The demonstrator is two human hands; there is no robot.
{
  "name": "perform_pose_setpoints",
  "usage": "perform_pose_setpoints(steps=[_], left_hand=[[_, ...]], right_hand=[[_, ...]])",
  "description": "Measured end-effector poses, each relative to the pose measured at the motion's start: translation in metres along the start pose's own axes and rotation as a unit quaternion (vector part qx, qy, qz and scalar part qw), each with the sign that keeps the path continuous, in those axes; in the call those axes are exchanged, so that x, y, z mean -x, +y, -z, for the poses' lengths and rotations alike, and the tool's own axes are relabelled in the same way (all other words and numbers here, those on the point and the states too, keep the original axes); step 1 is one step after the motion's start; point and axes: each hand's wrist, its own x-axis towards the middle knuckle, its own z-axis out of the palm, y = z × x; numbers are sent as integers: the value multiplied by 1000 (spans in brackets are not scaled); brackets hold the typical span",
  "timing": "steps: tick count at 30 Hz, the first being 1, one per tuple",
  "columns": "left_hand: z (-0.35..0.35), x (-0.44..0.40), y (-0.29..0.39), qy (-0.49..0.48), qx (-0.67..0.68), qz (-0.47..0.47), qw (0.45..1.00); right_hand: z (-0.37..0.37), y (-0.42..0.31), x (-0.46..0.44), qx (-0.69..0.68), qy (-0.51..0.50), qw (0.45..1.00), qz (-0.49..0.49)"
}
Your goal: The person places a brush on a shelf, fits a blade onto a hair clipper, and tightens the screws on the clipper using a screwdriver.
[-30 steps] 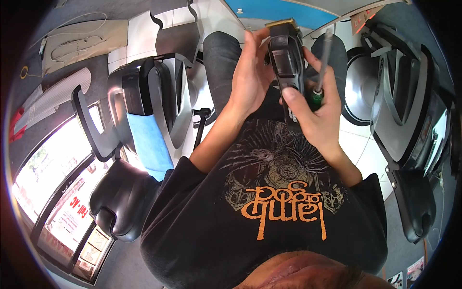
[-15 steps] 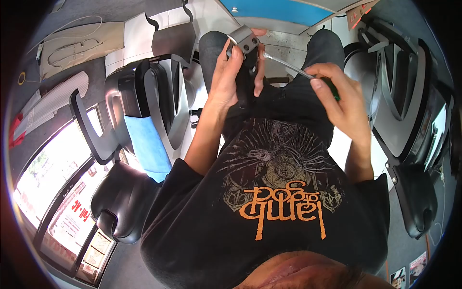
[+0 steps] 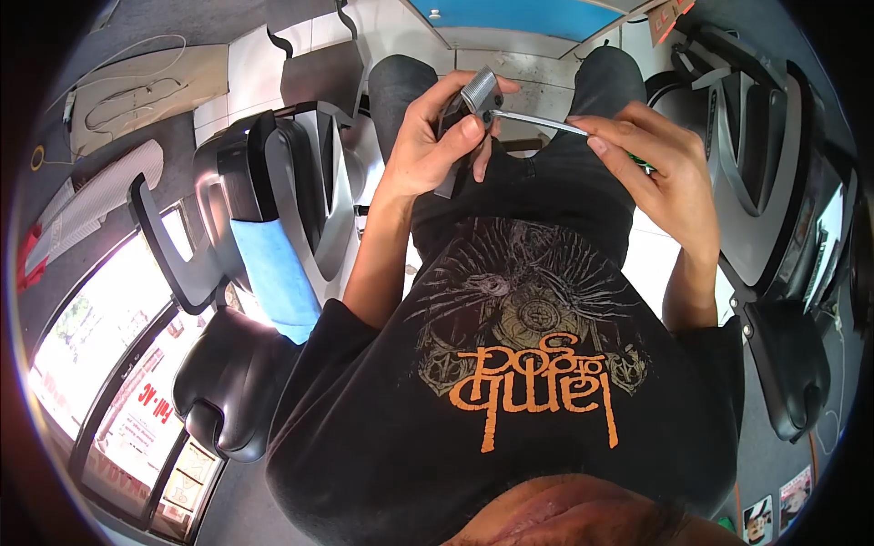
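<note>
My left hand (image 3: 426, 146) is wrapped round a dark hair clipper (image 3: 449, 185), its toothed metal blade (image 3: 478, 90) turned up and to the right. The left thumb presses beside the blade's base. A screwdriver (image 3: 539, 122) with a bright steel shaft is pinched in my right hand (image 3: 663, 164); a bit of its green handle shows under the fingers. The screwdriver's tip meets the clipper at the lower edge of the blade, where a dark screw hole shows. Both hands are above my lap.
Black salon chairs stand on both sides, the left one (image 3: 246, 177) with a blue cloth (image 3: 276, 278) over its arm. Ahead is a blue-fronted cabinet (image 3: 528, 16). A cardboard sheet (image 3: 150, 86) with a cable lies at the upper left.
The clipper has turned in my left hand, so the blade's toothed edge now shows. My right hand has shifted slightly, and the screwdriver tip has come onto the blade's base.
</note>
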Motion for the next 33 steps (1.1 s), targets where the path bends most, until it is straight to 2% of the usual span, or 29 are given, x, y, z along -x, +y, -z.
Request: perform_pose_setpoints(steps=[26,31,33], left_hand=[[-4,-3,-2,11,-22,18,1000],[3,0,5,-9,-129,39,991],[6,-1,8,-43,-219,37,974]], right_hand=[[4,4,4,-4,-19,999,-27],[8,7,5,-17,-62,998,-20],[9,10,8,-93,-138,981,-99]])
